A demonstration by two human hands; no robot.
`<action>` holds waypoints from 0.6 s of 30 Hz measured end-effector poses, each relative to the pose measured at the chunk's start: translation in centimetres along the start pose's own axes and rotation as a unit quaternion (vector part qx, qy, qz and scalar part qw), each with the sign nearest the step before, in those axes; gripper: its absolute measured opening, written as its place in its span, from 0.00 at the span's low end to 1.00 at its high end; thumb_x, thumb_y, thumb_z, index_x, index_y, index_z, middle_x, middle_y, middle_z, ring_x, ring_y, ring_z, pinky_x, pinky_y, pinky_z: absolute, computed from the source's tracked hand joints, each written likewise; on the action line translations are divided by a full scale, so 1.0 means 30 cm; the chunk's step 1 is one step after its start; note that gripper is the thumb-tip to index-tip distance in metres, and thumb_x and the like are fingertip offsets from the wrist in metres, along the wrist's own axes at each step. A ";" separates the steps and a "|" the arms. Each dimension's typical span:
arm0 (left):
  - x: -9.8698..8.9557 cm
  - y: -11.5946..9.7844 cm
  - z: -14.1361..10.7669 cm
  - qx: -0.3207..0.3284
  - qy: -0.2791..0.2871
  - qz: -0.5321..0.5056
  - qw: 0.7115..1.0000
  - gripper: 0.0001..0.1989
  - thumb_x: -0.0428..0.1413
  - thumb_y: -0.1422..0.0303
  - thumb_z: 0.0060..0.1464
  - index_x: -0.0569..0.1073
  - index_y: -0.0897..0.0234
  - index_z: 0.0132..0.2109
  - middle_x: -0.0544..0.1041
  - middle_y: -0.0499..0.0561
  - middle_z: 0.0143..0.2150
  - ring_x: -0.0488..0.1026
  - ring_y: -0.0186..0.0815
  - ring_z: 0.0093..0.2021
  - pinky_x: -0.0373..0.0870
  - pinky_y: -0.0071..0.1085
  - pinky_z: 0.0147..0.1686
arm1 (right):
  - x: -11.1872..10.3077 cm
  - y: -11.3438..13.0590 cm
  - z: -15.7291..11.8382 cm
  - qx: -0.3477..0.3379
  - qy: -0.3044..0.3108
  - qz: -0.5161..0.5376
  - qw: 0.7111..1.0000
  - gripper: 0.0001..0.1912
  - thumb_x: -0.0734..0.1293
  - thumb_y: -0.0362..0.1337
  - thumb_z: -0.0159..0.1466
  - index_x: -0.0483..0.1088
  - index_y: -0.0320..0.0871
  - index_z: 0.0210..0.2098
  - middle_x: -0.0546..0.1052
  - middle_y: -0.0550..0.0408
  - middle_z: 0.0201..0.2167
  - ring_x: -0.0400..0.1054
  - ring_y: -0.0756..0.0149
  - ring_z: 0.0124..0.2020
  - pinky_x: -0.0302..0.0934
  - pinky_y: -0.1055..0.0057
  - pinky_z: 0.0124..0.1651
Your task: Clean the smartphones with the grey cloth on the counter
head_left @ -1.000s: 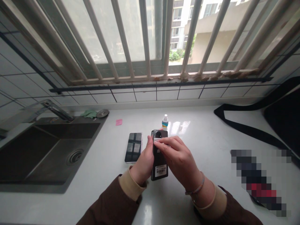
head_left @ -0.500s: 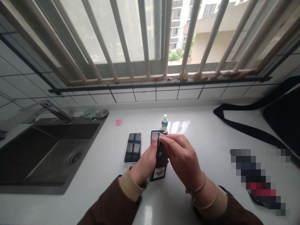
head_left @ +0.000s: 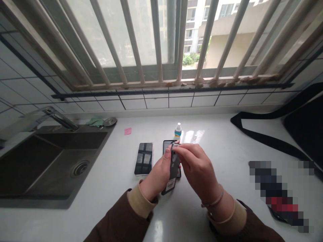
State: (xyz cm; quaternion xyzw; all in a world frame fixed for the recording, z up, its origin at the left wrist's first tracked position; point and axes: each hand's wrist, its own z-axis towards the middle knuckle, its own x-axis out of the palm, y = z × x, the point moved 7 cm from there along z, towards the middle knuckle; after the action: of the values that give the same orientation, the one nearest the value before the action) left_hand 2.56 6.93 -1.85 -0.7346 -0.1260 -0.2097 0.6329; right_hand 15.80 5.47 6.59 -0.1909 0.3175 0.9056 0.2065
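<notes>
A dark phone (head_left: 174, 168) with a white barcode label (head_left: 171, 184) near its lower end is held up above the counter. My left hand (head_left: 158, 171) is wrapped round its left side, thumb near the top. My right hand (head_left: 199, 164) pinches at the phone's top edge, where something small and pale shows between the fingertips; I cannot make out what it is. Behind the held phone lies another flat dark-framed device (head_left: 167, 144), partly hidden. A phone with a black screen (head_left: 144, 159) lies to the left. A small white-capped bottle (head_left: 178, 130) stands just beyond.
A sink (head_left: 63, 161) with a faucet (head_left: 62, 119) is at the left, a green cloth (head_left: 95, 122) and round metal strainer (head_left: 110, 122) at its back edge. A pink note (head_left: 128, 131) lies on the counter (head_left: 113, 201). On the right are a black strap (head_left: 267, 136) and a pixelated object (head_left: 280, 198).
The held phone has turned and tilted, so its back looks narrower and more of the device behind it shows. Both hands keep nearly the same place.
</notes>
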 end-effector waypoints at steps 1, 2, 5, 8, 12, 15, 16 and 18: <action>-0.001 -0.011 0.003 0.016 -0.007 0.023 1.000 0.26 0.57 0.51 0.68 0.78 0.62 0.64 0.83 0.58 0.55 0.72 0.50 0.66 0.63 0.42 0.69 | 0.005 0.006 -0.001 -0.008 0.008 0.002 1.000 0.15 0.66 0.27 0.74 0.77 0.47 0.55 0.80 0.47 0.49 0.74 0.55 0.52 0.73 0.55 0.54; 0.000 -0.025 0.006 0.035 -0.013 0.057 0.998 0.26 0.56 0.51 0.68 0.78 0.62 0.63 0.82 0.58 0.59 0.67 0.49 0.71 0.57 0.42 0.73 | 0.011 0.010 -0.002 -0.013 0.019 0.004 1.000 0.15 0.65 0.27 0.74 0.77 0.47 0.55 0.80 0.47 0.49 0.74 0.56 0.51 0.73 0.56 0.54; 0.013 -0.058 0.007 0.062 -0.015 0.092 0.994 0.26 0.53 0.51 0.71 0.78 0.61 0.64 0.76 0.56 0.68 0.59 0.45 0.76 0.46 0.39 0.77 | 0.034 0.020 -0.007 -0.025 0.058 0.012 0.998 0.16 0.65 0.26 0.74 0.77 0.47 0.56 0.80 0.47 0.49 0.73 0.57 0.49 0.73 0.57 0.53; 0.014 -0.078 0.005 0.065 -0.023 0.062 0.996 0.26 0.51 0.51 0.72 0.78 0.61 0.64 0.74 0.55 0.70 0.60 0.44 0.76 0.46 0.37 0.77 | 0.054 0.029 -0.015 -0.044 0.084 0.015 0.995 0.15 0.64 0.25 0.74 0.77 0.46 0.55 0.80 0.48 0.48 0.72 0.58 0.47 0.73 0.58 0.52; -0.013 -0.076 0.007 0.035 -0.057 -0.023 0.997 0.27 0.53 0.49 0.70 0.77 0.60 0.66 0.78 0.56 0.65 0.65 0.47 0.73 0.54 0.42 0.75 | 0.075 0.023 -0.024 -0.049 0.110 0.002 0.993 0.14 0.65 0.25 0.73 0.77 0.44 0.52 0.80 0.48 0.46 0.72 0.57 0.45 0.73 0.57 0.50; -0.008 -0.062 0.008 -0.003 -0.046 -0.080 0.996 0.30 0.53 0.48 0.70 0.73 0.60 0.69 0.80 0.58 0.62 0.72 0.49 0.69 0.62 0.46 0.71 | 0.074 0.008 -0.024 -0.027 0.108 -0.002 0.994 0.13 0.65 0.26 0.74 0.77 0.45 0.53 0.80 0.47 0.46 0.72 0.56 0.46 0.74 0.56 0.50; -0.001 -0.060 0.008 -0.013 -0.036 -0.093 0.995 0.31 0.53 0.48 0.70 0.72 0.61 0.70 0.81 0.59 0.62 0.73 0.50 0.67 0.64 0.47 0.70 | 0.069 0.004 -0.022 -0.019 0.099 0.000 0.995 0.13 0.65 0.27 0.74 0.77 0.45 0.53 0.80 0.47 0.46 0.72 0.56 0.46 0.74 0.56 0.50; 0.018 -0.055 0.006 -0.031 -0.015 -0.112 0.993 0.31 0.53 0.48 0.70 0.71 0.61 0.70 0.81 0.60 0.61 0.76 0.50 0.64 0.67 0.47 0.68 | 0.056 -0.003 -0.017 -0.002 0.079 0.000 0.997 0.12 0.65 0.28 0.75 0.77 0.45 0.52 0.80 0.47 0.46 0.73 0.57 0.46 0.74 0.56 0.49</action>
State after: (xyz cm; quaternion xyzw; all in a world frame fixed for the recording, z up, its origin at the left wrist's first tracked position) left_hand 2.33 7.32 -0.17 -0.7382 -0.2102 -0.2717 0.5806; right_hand 14.55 5.62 5.38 -0.2624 0.3315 0.8882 0.1801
